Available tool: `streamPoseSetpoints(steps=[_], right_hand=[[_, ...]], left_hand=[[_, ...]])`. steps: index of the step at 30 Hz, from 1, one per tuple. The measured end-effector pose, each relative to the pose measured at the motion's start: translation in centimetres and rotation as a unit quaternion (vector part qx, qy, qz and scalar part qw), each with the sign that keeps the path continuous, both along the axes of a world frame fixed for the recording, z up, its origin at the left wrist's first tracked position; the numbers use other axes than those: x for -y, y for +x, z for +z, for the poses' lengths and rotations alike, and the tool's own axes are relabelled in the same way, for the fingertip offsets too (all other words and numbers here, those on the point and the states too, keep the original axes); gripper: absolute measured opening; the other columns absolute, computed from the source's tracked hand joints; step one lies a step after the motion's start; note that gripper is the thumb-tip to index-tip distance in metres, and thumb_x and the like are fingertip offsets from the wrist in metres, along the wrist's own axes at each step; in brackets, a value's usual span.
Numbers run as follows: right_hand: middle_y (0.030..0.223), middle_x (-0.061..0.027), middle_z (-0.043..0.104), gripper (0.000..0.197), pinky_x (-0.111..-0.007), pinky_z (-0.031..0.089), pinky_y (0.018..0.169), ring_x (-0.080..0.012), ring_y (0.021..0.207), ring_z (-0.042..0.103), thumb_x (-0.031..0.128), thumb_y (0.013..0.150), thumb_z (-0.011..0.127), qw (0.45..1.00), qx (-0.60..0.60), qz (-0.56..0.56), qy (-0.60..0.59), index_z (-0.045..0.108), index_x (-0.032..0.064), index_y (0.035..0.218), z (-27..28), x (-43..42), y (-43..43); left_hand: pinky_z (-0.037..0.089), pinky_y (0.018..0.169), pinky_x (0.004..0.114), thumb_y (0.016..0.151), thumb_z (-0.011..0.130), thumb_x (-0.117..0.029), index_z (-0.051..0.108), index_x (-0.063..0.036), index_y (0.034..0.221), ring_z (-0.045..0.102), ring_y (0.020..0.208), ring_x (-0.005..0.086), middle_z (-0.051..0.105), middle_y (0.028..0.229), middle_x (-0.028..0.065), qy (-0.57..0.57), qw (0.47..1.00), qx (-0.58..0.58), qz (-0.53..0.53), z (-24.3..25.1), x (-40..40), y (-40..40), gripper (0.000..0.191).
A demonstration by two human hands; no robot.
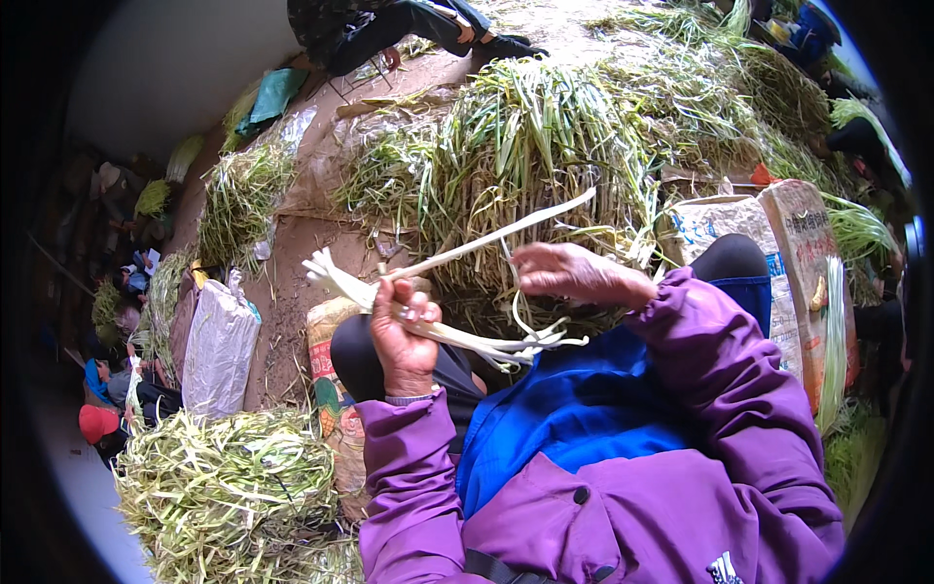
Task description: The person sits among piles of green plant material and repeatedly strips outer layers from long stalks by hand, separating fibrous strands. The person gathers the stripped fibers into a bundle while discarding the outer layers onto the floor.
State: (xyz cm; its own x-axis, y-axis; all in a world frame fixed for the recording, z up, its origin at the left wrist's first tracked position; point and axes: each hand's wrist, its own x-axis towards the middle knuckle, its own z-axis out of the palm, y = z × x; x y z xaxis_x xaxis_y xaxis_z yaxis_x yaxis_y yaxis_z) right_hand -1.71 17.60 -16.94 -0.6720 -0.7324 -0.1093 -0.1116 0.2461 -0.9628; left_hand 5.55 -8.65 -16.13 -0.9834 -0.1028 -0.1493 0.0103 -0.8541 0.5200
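My left hand (405, 328) grips a small bundle of pale leafy vegetable stalks (467, 339). Its white ends fan out past the thumb side, and its curled ends reach over my blue apron (584, 409). One long white stalk (511, 228) slants up and to the right from the same hand. My right hand (576, 274) is blurred, with its fingers bent beside a thin pale strip (519, 306) that hangs near the bundle's curled ends. Whether the fingers pinch that strip, I cannot tell. Just beyond both hands rises a heap of green and yellowed leaves (540, 153).
Printed sacks (799, 241) stand at my right, with a bunch of long pale stalks (832, 350) against them. On the left are a white sack (219, 347) and a pile of leaf scraps (226, 482). A seated person (408, 29) is ahead; others sit along the left.
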Motion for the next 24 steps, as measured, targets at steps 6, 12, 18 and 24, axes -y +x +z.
streamPoseSetpoints(steps=[6, 12, 18, 24], right_hand=[[0.101, -0.0066, 0.062, 0.031, -0.033, 0.047, 0.081, -0.0164, 0.091, 0.061, 0.038, 0.093, 0.049, 0.886, 0.231, -0.195, -0.351, 0.055, 0.0088, 0.102, 2.3, 2.5, -1.7], [0.077, -0.0054, 0.063, 0.023, -0.028, 0.051, 0.06, -0.0138, 0.067, 0.061, 0.024, 0.09, 0.053, 0.993, -0.025, -0.112, 0.01, 0.06, 0.0029, 0.094, 4.4, 2.1, -3.9], [0.082, -0.0123, 0.066, 0.032, -0.035, 0.051, 0.064, -0.0193, 0.069, 0.063, 0.036, 0.087, 0.054, 0.963, -0.116, 0.19, 0.153, 0.065, 0.0071, 0.095, 1.7, 8.5, -0.7], [0.071, -0.0178, 0.064, 0.045, -0.04, 0.05, 0.065, -0.0285, 0.067, 0.064, 0.039, 0.091, 0.048, 0.917, -0.199, -0.225, 0.264, 0.064, -0.0022, 0.082, -1.0, 6.9, -12.2]], left_hand=[[0.038, 0.051, 0.027, 0.093, 0.052, -0.027, 0.057, -0.0036, 0.097, 0.037, 0.048, 0.0072, 0.054, 0.068, -0.0019, -0.109, 0.979, 0.067, -0.156, -0.8, -2.7, 1.0, 0.025], [0.041, 0.045, 0.02, 0.085, 0.064, -0.013, 0.045, -0.0032, 0.122, 0.044, 0.049, 0.0044, 0.063, 0.084, 0.0102, -0.208, 0.976, 0.057, 0.023, 0.3, -1.4, 0.1, 0.042], [0.04, 0.047, 0.019, 0.087, 0.063, -0.017, 0.055, -0.0004, 0.112, 0.048, 0.053, 0.0054, 0.064, 0.08, 0.0076, -0.274, 0.957, 0.095, -0.01, -0.4, -1.6, -0.6, 0.031], [0.048, 0.062, 0.026, 0.09, 0.058, -0.025, 0.057, 0.0011, 0.106, 0.059, 0.07, 0.0119, 0.063, 0.076, 0.0061, -0.237, 0.966, 0.074, 0.08, -0.8, -0.6, -1.0, 0.031]])
